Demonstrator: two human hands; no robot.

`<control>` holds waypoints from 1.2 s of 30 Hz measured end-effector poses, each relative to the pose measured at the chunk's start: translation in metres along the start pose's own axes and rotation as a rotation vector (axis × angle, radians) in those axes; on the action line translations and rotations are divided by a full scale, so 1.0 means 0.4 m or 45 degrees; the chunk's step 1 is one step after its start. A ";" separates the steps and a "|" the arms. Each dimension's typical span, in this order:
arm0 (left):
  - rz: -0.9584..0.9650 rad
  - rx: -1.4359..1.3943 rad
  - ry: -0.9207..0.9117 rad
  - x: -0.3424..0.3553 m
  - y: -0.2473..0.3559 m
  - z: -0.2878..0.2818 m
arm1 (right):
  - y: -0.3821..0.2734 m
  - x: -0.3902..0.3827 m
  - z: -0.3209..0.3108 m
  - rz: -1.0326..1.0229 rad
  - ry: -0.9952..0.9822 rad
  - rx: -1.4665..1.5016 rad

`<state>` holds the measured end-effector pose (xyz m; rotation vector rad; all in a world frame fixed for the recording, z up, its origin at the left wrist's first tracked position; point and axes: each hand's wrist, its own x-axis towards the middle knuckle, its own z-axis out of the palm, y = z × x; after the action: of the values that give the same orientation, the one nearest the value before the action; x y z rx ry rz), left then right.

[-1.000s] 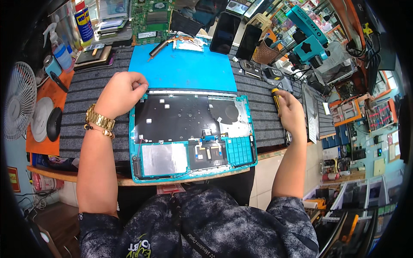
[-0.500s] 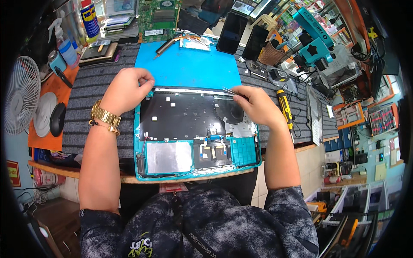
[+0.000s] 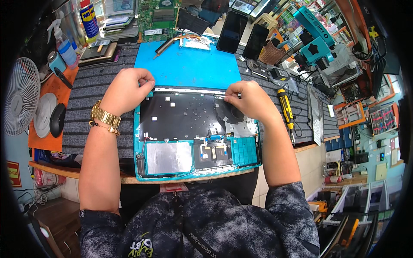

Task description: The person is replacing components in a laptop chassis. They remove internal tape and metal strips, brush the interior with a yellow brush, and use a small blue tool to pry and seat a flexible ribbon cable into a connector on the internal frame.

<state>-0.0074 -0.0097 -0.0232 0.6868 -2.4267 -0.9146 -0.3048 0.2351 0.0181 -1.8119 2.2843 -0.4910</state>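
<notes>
An opened laptop base (image 3: 176, 116) lies before me, a teal frame with a black inner plate, a silver panel (image 3: 168, 157) and a touchpad assembly (image 3: 212, 153) along its near side. At its far left corner, my left hand (image 3: 129, 88) is closed with fingertips together; what they pinch, if anything, is hidden. My right hand (image 3: 251, 99) is closed over the far right part of the base, on tweezers (image 3: 220, 97) whose thin tip barely shows beside the fingers.
A blue mat (image 3: 189, 66) lies beyond the laptop, with a soldering-type tool (image 3: 165, 48) on it. A yellow-black screwdriver (image 3: 285, 105) rests to the right. Left stand a white fan (image 3: 22, 94) and a spray bottle (image 3: 65, 47). Two dark phones (image 3: 232, 32) stand at the back.
My right hand has moved slightly left and turned; the tweezers, earlier pointing up past the far edge, now point lower over the base. My left hand has stayed put.
</notes>
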 end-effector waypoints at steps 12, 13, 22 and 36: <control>0.018 0.021 -0.011 -0.001 0.005 -0.005 | 0.001 0.004 -0.009 0.079 0.009 -0.002; 0.011 0.021 -0.017 -0.001 0.004 -0.005 | 0.000 0.004 -0.009 0.061 -0.004 0.004; 0.011 -0.009 -0.004 -0.001 0.005 -0.001 | -0.010 0.010 -0.004 0.026 -0.010 0.050; 0.612 0.142 0.041 0.016 0.118 0.125 | 0.006 -0.007 0.024 -0.330 0.087 0.247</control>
<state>-0.0544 0.0410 -0.0226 0.1327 -2.4643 -0.5710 -0.3031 0.2370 0.0082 -2.0268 1.9701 -0.7972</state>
